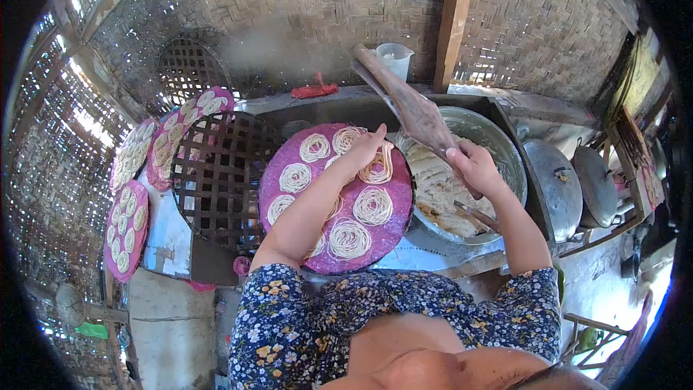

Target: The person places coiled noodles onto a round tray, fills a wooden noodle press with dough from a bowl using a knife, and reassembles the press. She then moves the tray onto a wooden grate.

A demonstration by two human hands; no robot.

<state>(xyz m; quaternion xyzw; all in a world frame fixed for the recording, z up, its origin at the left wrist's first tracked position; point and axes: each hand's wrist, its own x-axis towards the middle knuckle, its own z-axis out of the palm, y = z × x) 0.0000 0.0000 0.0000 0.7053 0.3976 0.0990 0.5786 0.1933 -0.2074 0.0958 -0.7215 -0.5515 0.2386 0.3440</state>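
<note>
In the head view, my right hand is wrapped round the lower end of a long, worn wooden tool that widens in the middle and splits into two arms at its far end. It slants above a large metal basin of pale dough. My left hand reaches over a round pink tray, touching or just above a loose tan noodle coil; its fingertips are mostly hidden. Several pale noodle coils lie on the tray. A wooden stick rests in the basin.
A dark woven rack stands left of the tray, with more coil-covered pink trays beyond it. Lidded metal pots stand at the right. A white pitcher and red plastic sit by the woven wall.
</note>
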